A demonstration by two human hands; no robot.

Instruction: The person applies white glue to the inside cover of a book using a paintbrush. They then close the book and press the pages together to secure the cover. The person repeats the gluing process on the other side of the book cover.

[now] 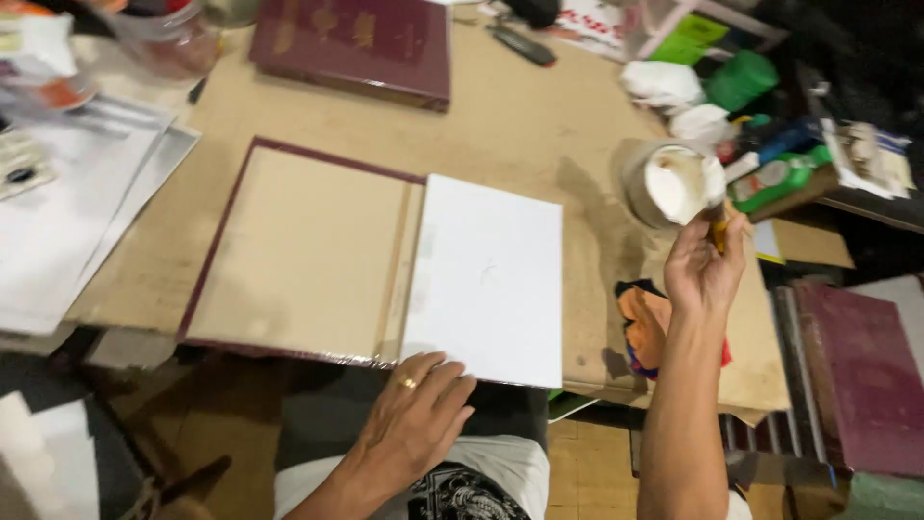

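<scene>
The right hand (705, 268) is holding a brush handle (718, 231) tight and dipping it into the tipped glue pot (664, 183) at the far right of the big brown board (520, 125). The open book cover (303, 252) is lying well off to the left of that hand, its long side running left to right. The white sheet (486, 279) is sitting on the cover's right half. The left hand (416, 414) is much nearer, fingers flat and spread, pressing the sheet's near edge.
</scene>
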